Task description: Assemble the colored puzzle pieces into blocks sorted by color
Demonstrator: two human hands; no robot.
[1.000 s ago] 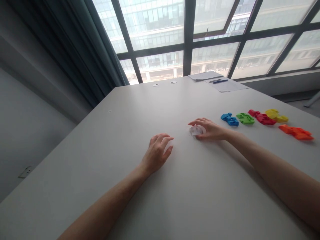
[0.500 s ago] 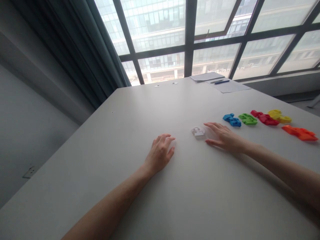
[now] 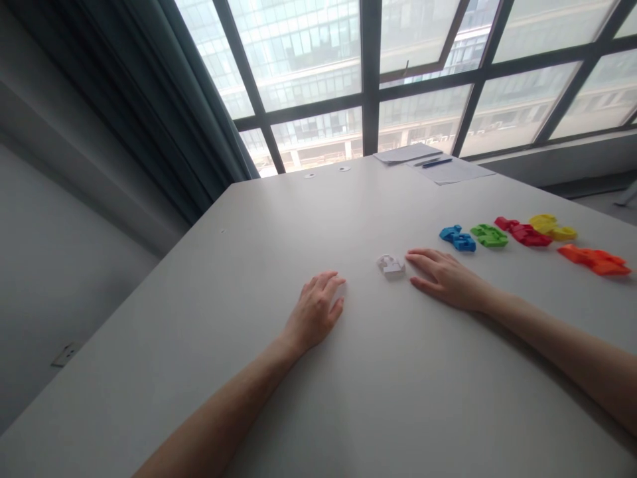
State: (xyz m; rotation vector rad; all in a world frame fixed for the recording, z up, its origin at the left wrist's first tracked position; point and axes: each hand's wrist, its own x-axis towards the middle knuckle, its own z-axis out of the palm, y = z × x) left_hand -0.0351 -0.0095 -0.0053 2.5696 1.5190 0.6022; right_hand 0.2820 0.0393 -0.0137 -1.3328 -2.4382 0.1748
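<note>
My left hand (image 3: 317, 307) rests on the white table (image 3: 318, 226), fingers a little curled and apart, holding nothing. A small white plastic piece (image 3: 391, 266), rounded at the back with a cut-out middle, lies between my two hands, nearer the right one. My right hand (image 3: 440, 277) lies low on the table just right of this piece, thumb and fingers apart, with nothing in it. Beyond the right hand sits a blue plastic piece (image 3: 458, 238), and beside that a green plastic piece (image 3: 490, 236).
Farther right lie a red piece (image 3: 525, 232), a yellow piece (image 3: 553, 228) and an orange piece (image 3: 595, 259). Paper sheets (image 3: 460, 171) with pens (image 3: 436, 162) are at the far edge by the window. A dark curtain (image 3: 149, 99) hangs at the left.
The view has shifted slightly. My right hand has barely moved and sits a little lower, flatter on the table beside the white piece. The left hand stays almost where it was.
</note>
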